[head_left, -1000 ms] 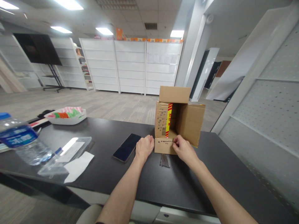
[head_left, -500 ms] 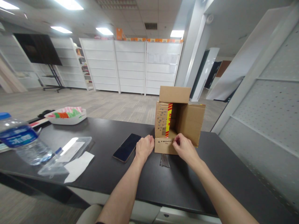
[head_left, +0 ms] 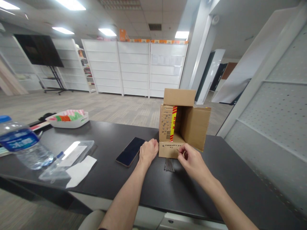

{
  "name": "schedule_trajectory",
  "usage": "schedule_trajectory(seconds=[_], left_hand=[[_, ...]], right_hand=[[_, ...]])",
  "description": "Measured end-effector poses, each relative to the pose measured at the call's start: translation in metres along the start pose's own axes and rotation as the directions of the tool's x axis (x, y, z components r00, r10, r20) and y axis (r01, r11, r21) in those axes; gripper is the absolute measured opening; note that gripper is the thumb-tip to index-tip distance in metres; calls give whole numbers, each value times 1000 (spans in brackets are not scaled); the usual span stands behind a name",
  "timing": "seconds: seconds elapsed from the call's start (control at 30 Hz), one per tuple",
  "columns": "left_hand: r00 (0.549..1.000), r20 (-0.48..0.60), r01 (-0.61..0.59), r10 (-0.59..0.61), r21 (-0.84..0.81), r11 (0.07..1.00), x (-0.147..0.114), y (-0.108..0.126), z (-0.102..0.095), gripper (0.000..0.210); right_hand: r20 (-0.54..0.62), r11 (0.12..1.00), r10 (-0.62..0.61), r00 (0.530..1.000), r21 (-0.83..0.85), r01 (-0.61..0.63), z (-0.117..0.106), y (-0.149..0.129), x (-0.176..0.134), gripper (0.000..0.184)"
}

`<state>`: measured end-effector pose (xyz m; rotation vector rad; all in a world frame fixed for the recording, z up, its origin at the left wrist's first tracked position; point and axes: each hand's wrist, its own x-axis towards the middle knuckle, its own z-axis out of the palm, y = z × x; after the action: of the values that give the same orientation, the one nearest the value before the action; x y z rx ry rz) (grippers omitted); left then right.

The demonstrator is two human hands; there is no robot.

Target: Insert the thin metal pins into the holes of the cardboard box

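Note:
A cardboard box [head_left: 195, 127] lies on its side with its flaps open toward me. Its lower front flap [head_left: 168, 153] carries a row of small dark holes. My right hand [head_left: 189, 156] is pinched at the right part of this flap, and a thin dark tip pokes out from the fingertips. My left hand [head_left: 148, 150] is a closed fist at the box's left edge; what it holds, if anything, is hidden. Several thin nail-like metal rods [head_left: 169, 165] lie side by side just before the flap. Left of my left hand is a phone [head_left: 130, 151].
A water bottle [head_left: 24, 143] stands at the left, near a clear plastic case [head_left: 79, 153] and a white paper [head_left: 81, 171]. Farther back sits a white basket [head_left: 72, 124] with colourful cloth. A perforated panel [head_left: 275, 127] rises along the table's right side.
My right hand has shifted slightly down and toward me at the flap, and the thin tip between its fingers now shows. My left hand has stayed in place.

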<state>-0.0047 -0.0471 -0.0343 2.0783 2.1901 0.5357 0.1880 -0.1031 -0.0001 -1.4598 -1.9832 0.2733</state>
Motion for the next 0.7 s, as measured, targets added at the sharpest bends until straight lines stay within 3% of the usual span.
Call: schedule_trajectory(seconds=[0.13, 0.3, 0.7], left_hand=[[1000, -17, -13, 13, 5, 1000, 0, -1, 2, 47], [1000, -11, -8, 8, 8, 1000, 0, -1, 1, 46], [999, 21, 28, -27, -20, 999, -1, 2, -5, 46]], right_hand=[[94, 995, -95, 991, 47, 91, 7, 3, -22, 5], [166, 992, -109, 980, 74, 98, 17, 9, -43, 9], [197, 989, -146, 969, 39, 141, 24, 9, -52, 11]])
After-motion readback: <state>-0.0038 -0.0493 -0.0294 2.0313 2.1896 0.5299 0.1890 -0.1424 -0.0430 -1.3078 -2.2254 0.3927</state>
